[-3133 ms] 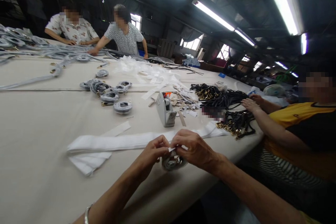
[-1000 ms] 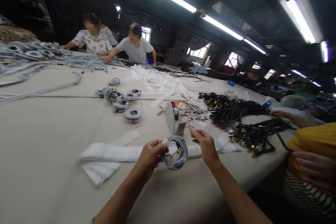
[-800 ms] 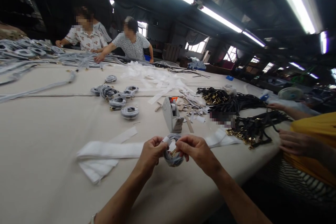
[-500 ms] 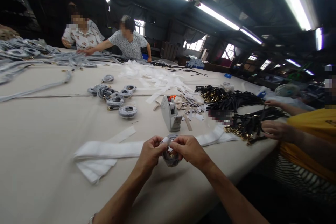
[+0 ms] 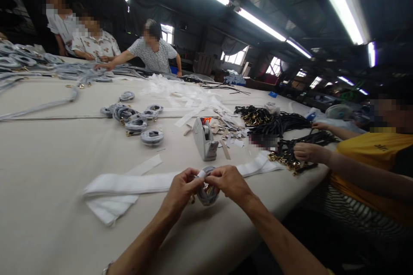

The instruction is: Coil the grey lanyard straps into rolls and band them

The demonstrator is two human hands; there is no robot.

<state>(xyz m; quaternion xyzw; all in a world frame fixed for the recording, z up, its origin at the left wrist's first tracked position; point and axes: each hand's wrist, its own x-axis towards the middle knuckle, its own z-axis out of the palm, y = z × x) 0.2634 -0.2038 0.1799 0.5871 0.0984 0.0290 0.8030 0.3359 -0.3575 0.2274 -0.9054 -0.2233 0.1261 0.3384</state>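
Grey coil (image 5: 206,193): a wound strap with gold hardware, held just above the desk (image 5: 48,172) edge, between both hands.
Left hand (image 5: 180,191): fingers curled, thumb and forefinger pinching a small white tab (image 5: 201,174) at the top of the coil.
Right hand (image 5: 229,182): closed over the coil's right side, fingertips meeting the left hand at the tab.
White band (image 5: 135,182): lies flat across the desk just behind the hands.
Tape dispenser (image 5: 204,139): stands behind the band, near the hands.
Finished coils (image 5: 135,120): a cluster farther back to the left.
Black straps (image 5: 284,137): heaped at right, a co-worker's hand (image 5: 306,152) on them.
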